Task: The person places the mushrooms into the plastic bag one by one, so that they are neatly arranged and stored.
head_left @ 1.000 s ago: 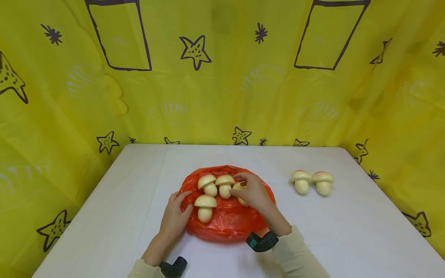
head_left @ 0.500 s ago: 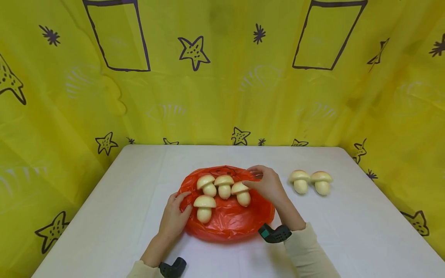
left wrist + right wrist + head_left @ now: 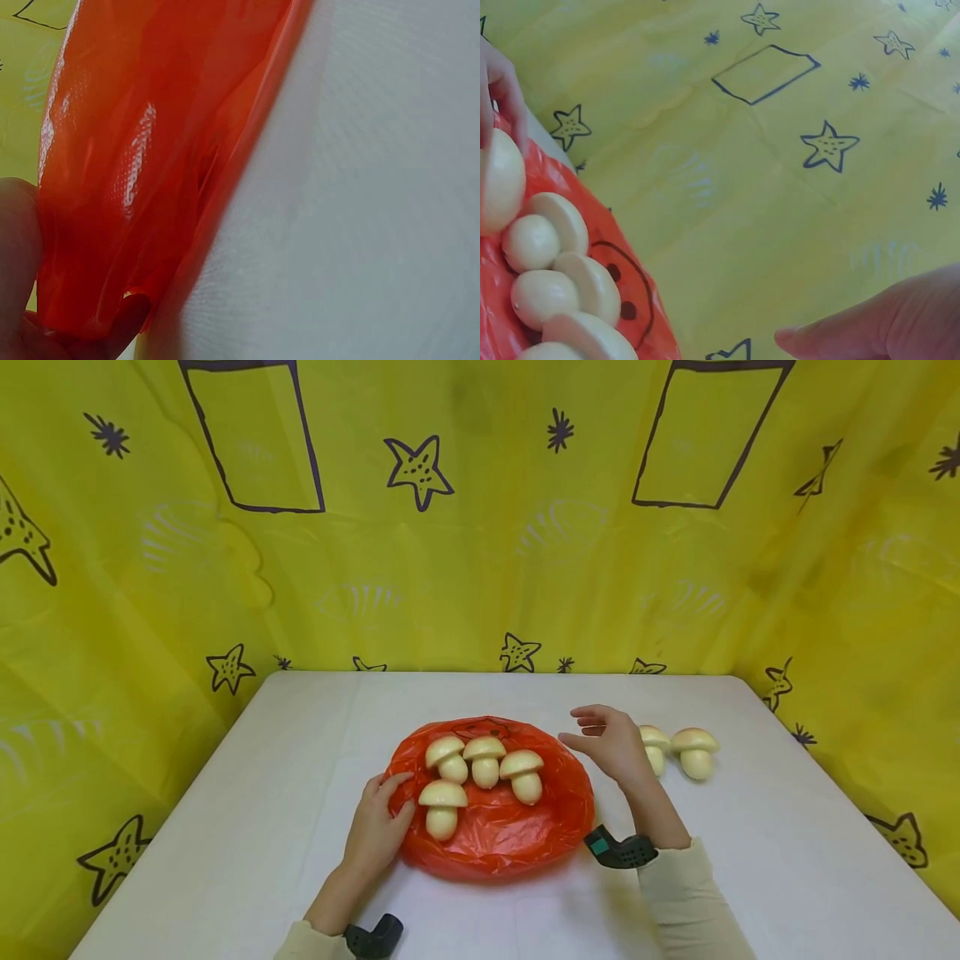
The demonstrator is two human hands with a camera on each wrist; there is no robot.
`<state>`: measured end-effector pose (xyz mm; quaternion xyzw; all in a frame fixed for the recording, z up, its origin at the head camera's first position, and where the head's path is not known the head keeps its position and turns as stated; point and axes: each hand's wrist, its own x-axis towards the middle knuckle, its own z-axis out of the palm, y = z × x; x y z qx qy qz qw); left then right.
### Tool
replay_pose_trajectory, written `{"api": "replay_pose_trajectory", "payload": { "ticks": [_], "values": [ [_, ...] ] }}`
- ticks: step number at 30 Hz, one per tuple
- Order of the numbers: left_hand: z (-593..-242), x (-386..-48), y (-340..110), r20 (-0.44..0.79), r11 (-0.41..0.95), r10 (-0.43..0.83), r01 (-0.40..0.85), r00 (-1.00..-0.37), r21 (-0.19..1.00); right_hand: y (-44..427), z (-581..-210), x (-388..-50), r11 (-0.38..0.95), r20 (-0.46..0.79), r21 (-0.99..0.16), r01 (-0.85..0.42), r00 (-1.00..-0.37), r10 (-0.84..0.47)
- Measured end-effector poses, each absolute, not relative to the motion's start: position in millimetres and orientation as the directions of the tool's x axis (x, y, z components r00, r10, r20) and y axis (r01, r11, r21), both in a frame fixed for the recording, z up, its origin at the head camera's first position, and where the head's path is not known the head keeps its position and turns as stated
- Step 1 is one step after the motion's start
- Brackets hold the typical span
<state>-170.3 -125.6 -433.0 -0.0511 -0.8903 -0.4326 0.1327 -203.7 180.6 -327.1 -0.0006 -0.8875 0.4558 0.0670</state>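
A red plastic bag (image 3: 495,839) lies spread on the table, with several cream toy mushrooms inside it. One mushroom (image 3: 443,810) sits nearest the left hand; another (image 3: 522,777) is furthest right in the bag. My left hand (image 3: 375,831) grips the bag's left edge, the red film (image 3: 142,172) stretching up from its fingers in the left wrist view. Past the bag's right rim, my right hand (image 3: 618,747) hovers with loosely bent fingers and nothing held. It partly covers one loose mushroom (image 3: 656,747); a second mushroom (image 3: 696,753) stands beside that one.
The white table (image 3: 247,827) reaches back to a yellow curtain (image 3: 480,568) printed with stars, which also hangs along both sides. A dark device (image 3: 621,850) is strapped at the right wrist, and a similar device (image 3: 375,937) at the left.
My right hand has let go of the rightmost mushroom in the bag and moved right, beyond the rim toward the two loose mushrooms. The left hand has stayed on the bag.
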Motion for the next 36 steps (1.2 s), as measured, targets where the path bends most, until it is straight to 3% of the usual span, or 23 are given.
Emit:
{"api": "replay_pose_trajectory", "payload": {
  "ticks": [36],
  "values": [
    [-434, -171, -126, 0.291, 0.621, -0.026, 0.213, -0.956, 0.755, 259, -327, -201, 0.586, 0.037, -0.804, 0.098, -0.976, 0.214]
  ]
}}
